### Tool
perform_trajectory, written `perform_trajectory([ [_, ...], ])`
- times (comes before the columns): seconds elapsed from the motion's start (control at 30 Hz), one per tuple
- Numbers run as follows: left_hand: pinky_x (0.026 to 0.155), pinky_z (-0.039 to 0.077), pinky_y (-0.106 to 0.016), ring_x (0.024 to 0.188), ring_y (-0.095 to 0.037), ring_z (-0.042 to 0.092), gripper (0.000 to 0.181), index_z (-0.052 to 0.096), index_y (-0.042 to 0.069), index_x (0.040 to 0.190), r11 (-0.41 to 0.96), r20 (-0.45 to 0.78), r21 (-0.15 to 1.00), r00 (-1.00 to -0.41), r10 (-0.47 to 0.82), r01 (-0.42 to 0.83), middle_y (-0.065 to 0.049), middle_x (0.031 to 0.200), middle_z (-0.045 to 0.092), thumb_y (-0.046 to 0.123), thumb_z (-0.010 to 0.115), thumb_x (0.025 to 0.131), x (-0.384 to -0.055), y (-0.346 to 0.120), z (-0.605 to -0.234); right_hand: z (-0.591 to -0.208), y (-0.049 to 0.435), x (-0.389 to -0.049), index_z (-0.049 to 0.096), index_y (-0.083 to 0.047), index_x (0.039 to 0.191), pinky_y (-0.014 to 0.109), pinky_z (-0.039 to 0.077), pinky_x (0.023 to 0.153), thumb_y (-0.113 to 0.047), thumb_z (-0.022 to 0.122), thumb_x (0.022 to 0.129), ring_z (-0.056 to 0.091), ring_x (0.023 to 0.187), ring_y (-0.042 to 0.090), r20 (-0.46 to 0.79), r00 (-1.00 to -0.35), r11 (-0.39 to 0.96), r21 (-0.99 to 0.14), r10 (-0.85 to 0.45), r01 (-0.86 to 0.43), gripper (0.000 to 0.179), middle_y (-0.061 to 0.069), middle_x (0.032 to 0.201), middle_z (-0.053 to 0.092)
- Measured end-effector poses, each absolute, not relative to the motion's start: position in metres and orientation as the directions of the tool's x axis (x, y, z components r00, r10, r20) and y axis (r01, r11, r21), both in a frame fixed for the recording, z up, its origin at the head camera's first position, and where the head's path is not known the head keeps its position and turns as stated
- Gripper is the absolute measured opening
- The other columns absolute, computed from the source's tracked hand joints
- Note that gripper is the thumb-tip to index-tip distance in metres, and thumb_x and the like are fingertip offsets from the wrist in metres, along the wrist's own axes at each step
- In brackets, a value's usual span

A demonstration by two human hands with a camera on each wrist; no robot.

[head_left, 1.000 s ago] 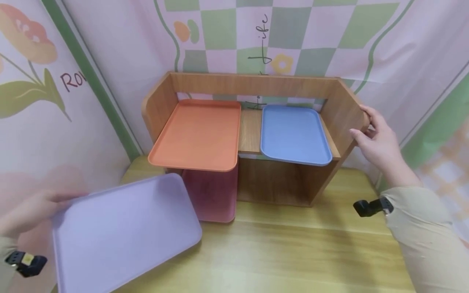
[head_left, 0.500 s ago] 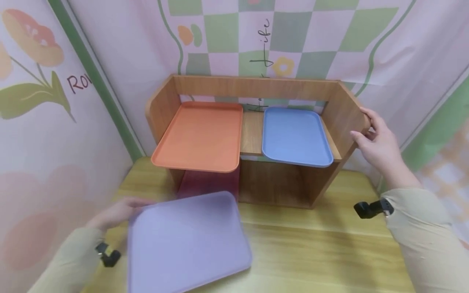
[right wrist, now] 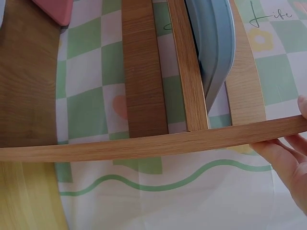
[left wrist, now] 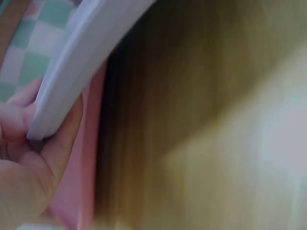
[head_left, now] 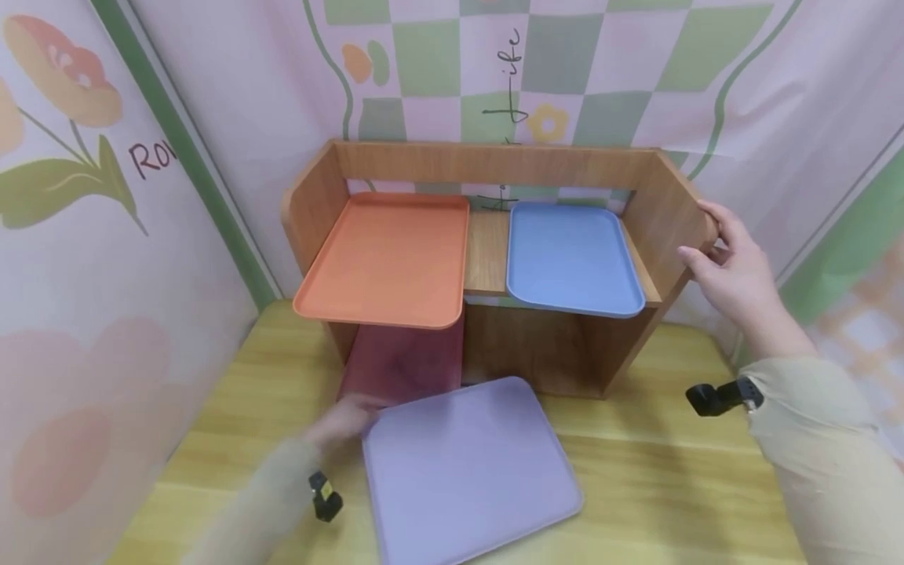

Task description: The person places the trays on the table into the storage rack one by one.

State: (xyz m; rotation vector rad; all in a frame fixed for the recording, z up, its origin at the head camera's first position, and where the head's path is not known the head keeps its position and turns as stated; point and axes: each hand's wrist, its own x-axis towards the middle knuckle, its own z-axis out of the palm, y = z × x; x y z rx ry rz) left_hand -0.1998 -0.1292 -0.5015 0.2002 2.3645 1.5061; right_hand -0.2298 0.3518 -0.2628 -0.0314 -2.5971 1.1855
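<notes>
My left hand [head_left: 346, 420] pinches a corner of a lilac tray [head_left: 469, 471], thumb on one face and fingers on the other in the left wrist view. The tray hangs tilted in front of a wooden two-tier shelf [head_left: 494, 165]. My right hand [head_left: 734, 267] grips the front edge of the shelf's right side panel. On the upper tier lie an orange tray [head_left: 388, 259] at left and a blue tray [head_left: 574, 259] at right, both jutting past its front. A pink tray [head_left: 402, 361] sits in the lower left, partly hidden under the orange one and behind the lilac one.
The shelf stands on a yellow wood-grain table [head_left: 636, 486] against a checkered, flower-printed curtain [head_left: 551, 63]. Another printed sheet [head_left: 92, 314] closes off the left side. The shelf's lower right bay [head_left: 530, 345] shows bare wood.
My left hand has carried the lilac tray from the far left toward the right, in front of the shelf's lower tier. My right hand has stayed on the side panel.
</notes>
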Motion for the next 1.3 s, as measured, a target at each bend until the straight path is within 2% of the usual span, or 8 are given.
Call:
perform_trajectory([
  [0.47,0.046,0.032,-0.019,0.050,-0.007,0.034,0.036,0.057,-0.014,0.119,0.272,-0.136,0.957,-0.985,0.103,-0.104,0.001,0.062,0.043,-0.006,0.047,0.085,-0.183,-0.070,-0.518,-0.262,0.354,-0.228,0.021,-0.045,0.147,0.000,0.040,0.059,-0.024,0.050,0.096,0.033,0.127,0.053,0.247,-0.959,0.660,-0.745,0.138,-0.097,0.062,0.025,0.154,0.017],
  [0.7,0.081,0.051,-0.037,0.092,-0.031,0.059,0.033,0.056,-0.018,0.116,0.190,-0.046,0.981,-0.999,0.015,-0.042,-0.031,0.107,0.062,-0.009,0.046,0.086,-0.169,-0.043,-0.521,-0.263,0.353,-0.230,0.020,-0.043,0.148,-0.001,0.039,0.057,-0.024,0.050,0.097,0.033,0.127,0.053,0.253,-0.957,0.669,-0.737,0.144,-0.094,0.062,0.025,0.154,0.017],
  [0.9,0.098,0.041,-0.054,0.115,-0.047,0.051,0.035,0.055,-0.019,0.117,0.173,-0.051,0.983,-0.998,-0.034,-0.056,-0.035,0.120,0.057,-0.009,0.045,0.085,-0.159,-0.047,-0.522,-0.265,0.351,-0.231,0.021,-0.040,0.149,-0.001,0.039,0.058,-0.021,0.051,0.096,0.034,0.127,0.053,0.271,-0.954,0.659,-0.742,0.133,-0.119,0.063,0.026,0.153,0.020],
  [1.0,0.096,0.044,-0.052,0.113,-0.046,0.053,0.036,0.054,-0.019,0.118,0.149,-0.084,0.984,-0.994,-0.074,-0.094,-0.035,0.119,0.057,-0.008,0.045,0.085,-0.157,-0.049,-0.523,-0.265,0.350,-0.231,0.021,-0.040,0.149,-0.001,0.039,0.058,-0.021,0.051,0.096,0.034,0.127,0.052,0.263,-0.955,0.659,-0.744,0.137,-0.110,0.064,0.025,0.153,0.020],
  [1.1,0.071,0.054,-0.034,0.077,-0.026,0.064,0.039,0.049,-0.019,0.124,0.021,-0.169,0.985,-0.983,-0.073,-0.170,-0.025,0.093,0.066,-0.006,0.042,0.088,-0.155,-0.041,-0.523,-0.265,0.352,-0.231,0.021,-0.044,0.147,-0.001,0.039,0.059,-0.023,0.051,0.096,0.034,0.128,0.052,0.256,-0.957,0.660,-0.744,0.139,-0.103,0.063,0.025,0.154,0.019],
  [1.17,0.055,0.046,-0.022,0.057,-0.011,0.052,0.041,0.043,-0.019,0.129,-0.084,-0.233,0.970,-0.970,-0.064,-0.227,-0.013,0.083,0.061,-0.003,0.040,0.092,-0.153,-0.031,-0.523,-0.264,0.353,-0.230,0.022,-0.044,0.147,-0.001,0.040,0.059,-0.023,0.051,0.096,0.033,0.128,0.052,0.259,-0.956,0.657,-0.747,0.140,-0.106,0.062,0.025,0.154,0.018],
  [1.23,0.052,0.040,-0.017,0.056,-0.003,0.045,0.043,0.038,-0.019,0.133,-0.171,-0.277,0.949,-0.959,-0.057,-0.264,-0.011,0.087,0.060,-0.002,0.038,0.094,-0.152,-0.019,-0.523,-0.264,0.353,-0.231,0.021,-0.044,0.147,-0.001,0.039,0.059,-0.023,0.051,0.096,0.033,0.128,0.052,0.260,-0.955,0.658,-0.745,0.140,-0.107,0.063,0.025,0.154,0.018],
  [1.3,0.061,0.049,-0.020,0.069,-0.009,0.057,0.043,0.034,-0.019,0.135,-0.225,-0.294,0.934,-0.955,-0.044,-0.277,-0.027,0.101,0.061,-0.001,0.037,0.096,-0.153,-0.007,-0.523,-0.265,0.353,-0.231,0.021,-0.041,0.148,-0.001,0.039,0.058,-0.021,0.051,0.096,0.033,0.127,0.053,0.265,-0.954,0.658,-0.745,0.140,-0.111,0.064,0.025,0.154,0.018],
])
